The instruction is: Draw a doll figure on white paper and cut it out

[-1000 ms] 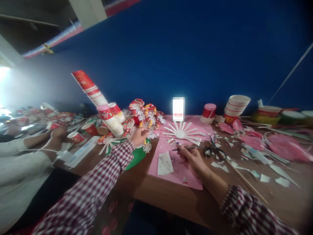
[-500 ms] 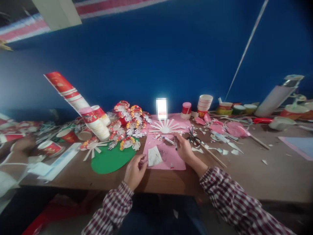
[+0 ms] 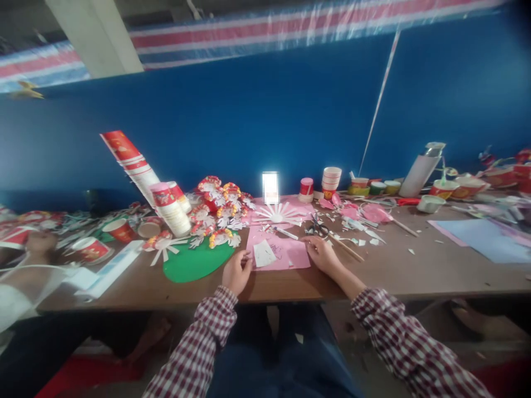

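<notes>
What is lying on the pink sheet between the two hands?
On the pink sheet: a piece of white paper, dark scribbles beside it, a white marker farther back, small scraps. The patch beneath the white paper is covered.

Pink sheet (image 3: 293, 253), green card (image 3: 194, 265), 2 checked sleeves (image 3: 203, 331), seemingly maroon and white

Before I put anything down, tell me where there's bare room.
Bare tabletop shows between the right hand and the blue sheet, nearer the front edge, and in a narrower strip in front of the green sheet. Crowded: the far half of the pink sheet and the back along the blue wall.
</notes>
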Motion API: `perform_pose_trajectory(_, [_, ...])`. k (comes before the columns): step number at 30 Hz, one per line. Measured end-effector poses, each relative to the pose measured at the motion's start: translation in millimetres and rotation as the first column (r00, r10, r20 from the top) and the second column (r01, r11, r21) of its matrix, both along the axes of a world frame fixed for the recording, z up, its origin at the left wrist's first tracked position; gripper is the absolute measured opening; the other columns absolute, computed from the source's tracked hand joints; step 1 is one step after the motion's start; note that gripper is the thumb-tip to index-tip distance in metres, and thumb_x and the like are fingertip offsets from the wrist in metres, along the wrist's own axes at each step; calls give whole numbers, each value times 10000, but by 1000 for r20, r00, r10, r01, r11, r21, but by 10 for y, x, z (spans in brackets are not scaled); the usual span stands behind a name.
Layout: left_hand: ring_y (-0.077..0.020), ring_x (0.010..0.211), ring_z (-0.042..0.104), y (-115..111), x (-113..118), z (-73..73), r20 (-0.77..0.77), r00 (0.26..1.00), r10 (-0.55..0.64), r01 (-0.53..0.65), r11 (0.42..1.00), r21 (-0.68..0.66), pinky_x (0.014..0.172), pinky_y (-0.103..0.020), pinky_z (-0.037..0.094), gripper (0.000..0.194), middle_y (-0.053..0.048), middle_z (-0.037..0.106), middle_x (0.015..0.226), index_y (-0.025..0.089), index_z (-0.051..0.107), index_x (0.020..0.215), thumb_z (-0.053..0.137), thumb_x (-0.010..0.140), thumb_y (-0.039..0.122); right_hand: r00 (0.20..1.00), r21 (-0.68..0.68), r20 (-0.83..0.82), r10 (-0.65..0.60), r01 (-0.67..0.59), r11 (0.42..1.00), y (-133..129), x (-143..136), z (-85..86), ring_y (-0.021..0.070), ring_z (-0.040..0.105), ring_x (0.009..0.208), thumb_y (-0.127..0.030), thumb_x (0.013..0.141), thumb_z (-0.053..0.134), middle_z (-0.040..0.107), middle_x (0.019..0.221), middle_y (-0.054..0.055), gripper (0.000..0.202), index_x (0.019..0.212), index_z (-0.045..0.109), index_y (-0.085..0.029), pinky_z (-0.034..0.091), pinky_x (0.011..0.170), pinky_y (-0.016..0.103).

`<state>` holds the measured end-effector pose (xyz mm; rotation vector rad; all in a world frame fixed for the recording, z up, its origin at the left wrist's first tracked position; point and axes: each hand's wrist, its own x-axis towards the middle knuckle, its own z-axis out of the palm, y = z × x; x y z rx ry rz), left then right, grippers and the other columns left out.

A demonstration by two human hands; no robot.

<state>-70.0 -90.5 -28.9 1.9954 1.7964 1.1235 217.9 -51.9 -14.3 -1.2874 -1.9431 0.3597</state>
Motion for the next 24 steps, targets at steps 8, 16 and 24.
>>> perform_pose_trajectory(8, [-190,835,664,9,0,5,-23,1000,14,-14,1000,-3,781,-336,525,268,-60,692,918,188,582,1080,535,820,229,969,24,187,-163,162,987,8,-69,-62,220,611,997,-128,860,408,643,1159,112,439,1261,575,-194,459,864,318])
perform_pose_trajectory(16, [-174,785,663,5,-7,-14,9,1000,10,-10,1000,-9,770,-323,526,281,-52,687,888,177,575,1088,531,829,275,921,51,299,-250,246,968,-2,-100,-86,249,574,1034,-119,845,433,634,1161,129,427,1242,583,-167,438,872,334])
perform_pose_trajectory(24, [-170,791,655,-16,6,36,23,1000,19,-18,999,-32,770,-314,523,278,-64,689,915,170,590,1074,534,821,270,933,150,257,-254,221,964,-134,-60,157,260,483,1149,-187,880,445,581,1234,104,358,1200,605,-174,372,1012,396])
